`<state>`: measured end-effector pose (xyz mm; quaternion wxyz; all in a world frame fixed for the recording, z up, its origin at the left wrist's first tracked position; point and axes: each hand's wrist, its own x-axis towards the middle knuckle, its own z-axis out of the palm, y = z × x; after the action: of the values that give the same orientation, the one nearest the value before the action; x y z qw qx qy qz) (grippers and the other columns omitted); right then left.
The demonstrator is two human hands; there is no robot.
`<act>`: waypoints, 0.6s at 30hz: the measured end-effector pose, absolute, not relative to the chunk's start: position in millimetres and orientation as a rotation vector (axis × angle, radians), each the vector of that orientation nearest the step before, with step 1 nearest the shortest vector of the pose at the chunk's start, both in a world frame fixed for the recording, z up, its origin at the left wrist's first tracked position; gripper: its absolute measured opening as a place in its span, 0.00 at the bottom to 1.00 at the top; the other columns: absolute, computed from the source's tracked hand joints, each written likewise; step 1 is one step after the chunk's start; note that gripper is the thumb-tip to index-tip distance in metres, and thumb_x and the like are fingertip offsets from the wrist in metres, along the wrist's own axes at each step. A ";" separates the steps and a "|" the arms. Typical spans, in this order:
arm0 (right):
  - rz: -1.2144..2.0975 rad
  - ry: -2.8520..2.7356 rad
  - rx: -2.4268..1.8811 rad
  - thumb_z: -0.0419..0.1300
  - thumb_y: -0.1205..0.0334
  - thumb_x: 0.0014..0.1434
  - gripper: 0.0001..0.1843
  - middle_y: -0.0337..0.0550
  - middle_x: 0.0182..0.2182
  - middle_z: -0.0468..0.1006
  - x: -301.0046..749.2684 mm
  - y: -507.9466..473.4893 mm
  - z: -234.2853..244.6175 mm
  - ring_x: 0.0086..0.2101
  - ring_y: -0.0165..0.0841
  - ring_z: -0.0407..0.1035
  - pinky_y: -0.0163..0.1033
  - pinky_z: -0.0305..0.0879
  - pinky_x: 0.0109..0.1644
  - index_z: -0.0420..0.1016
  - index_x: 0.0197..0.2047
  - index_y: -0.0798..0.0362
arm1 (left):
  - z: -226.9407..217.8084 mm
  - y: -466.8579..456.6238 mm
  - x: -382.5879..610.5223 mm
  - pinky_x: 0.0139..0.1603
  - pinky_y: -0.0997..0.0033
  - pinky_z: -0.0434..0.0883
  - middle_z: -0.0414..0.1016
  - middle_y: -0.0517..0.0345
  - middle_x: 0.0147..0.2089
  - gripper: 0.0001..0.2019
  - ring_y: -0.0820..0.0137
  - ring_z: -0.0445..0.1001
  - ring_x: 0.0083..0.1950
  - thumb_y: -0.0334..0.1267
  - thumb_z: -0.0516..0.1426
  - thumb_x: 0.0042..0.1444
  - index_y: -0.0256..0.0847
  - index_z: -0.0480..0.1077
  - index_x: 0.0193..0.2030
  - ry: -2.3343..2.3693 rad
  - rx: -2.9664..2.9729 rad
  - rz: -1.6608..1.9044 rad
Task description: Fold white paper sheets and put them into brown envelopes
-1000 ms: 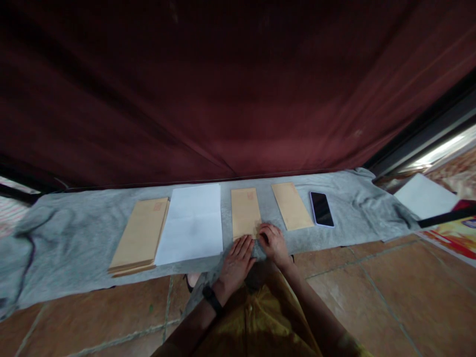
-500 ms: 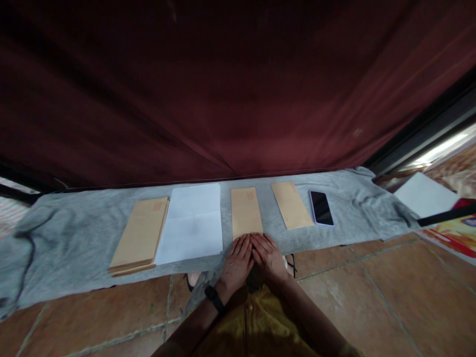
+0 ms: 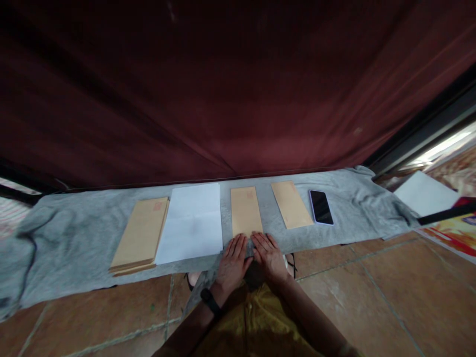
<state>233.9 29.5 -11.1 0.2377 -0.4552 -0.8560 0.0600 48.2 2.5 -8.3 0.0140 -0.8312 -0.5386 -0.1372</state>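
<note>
A brown envelope (image 3: 246, 210) lies upright in front of me on the grey cloth (image 3: 357, 201), its near end under my fingertips. My left hand (image 3: 233, 260) rests flat on the envelope's near left corner, fingers stretched out. On the near right corner lies my right hand (image 3: 268, 255), also flat with straight fingers. A small gap separates the two hands. Left of the envelope is white paper (image 3: 193, 220), and beyond it a stack of brown envelopes (image 3: 139, 233). To the right a single brown envelope (image 3: 292, 204) lies slightly tilted.
A phone (image 3: 322, 207) with a pale purple edge lies right of the single envelope. Behind the grey cloth hangs a dark red curtain (image 3: 238, 119). White paper (image 3: 427, 193) and a colourful printed sheet (image 3: 453, 233) are at the far right. Tiled floor (image 3: 357, 292) shows below.
My hands, which were touching at the fingers, have moved slightly apart along the envelope's near edge. The envelopes, paper and phone stay where they were.
</note>
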 end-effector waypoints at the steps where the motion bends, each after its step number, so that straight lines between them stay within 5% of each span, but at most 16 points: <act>1: 0.164 -2.340 -1.261 0.48 0.63 0.72 0.26 0.47 0.65 0.69 234.1 29.2 -10.4 0.65 0.37 0.61 0.51 0.53 0.72 0.61 0.70 0.52 | -8.7 2.1 47.5 0.73 0.53 0.60 0.61 0.41 0.72 0.29 0.58 0.56 0.75 0.43 0.51 0.67 0.31 0.57 0.71 -1.679 -2.581 -0.423; 18: 0.159 -2.261 -1.342 0.48 0.64 0.72 0.26 0.50 0.65 0.69 244.9 24.3 -10.7 0.65 0.38 0.61 0.53 0.53 0.72 0.59 0.71 0.54 | -3.0 -3.2 35.2 0.71 0.51 0.63 0.64 0.39 0.70 0.30 0.56 0.60 0.73 0.47 0.51 0.68 0.33 0.57 0.71 -1.812 -2.526 -0.457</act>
<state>244.9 24.3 -10.7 0.2511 -0.4931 -0.8309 0.0586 35.2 -3.2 -3.0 0.0000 -0.8039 -0.5767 -0.1454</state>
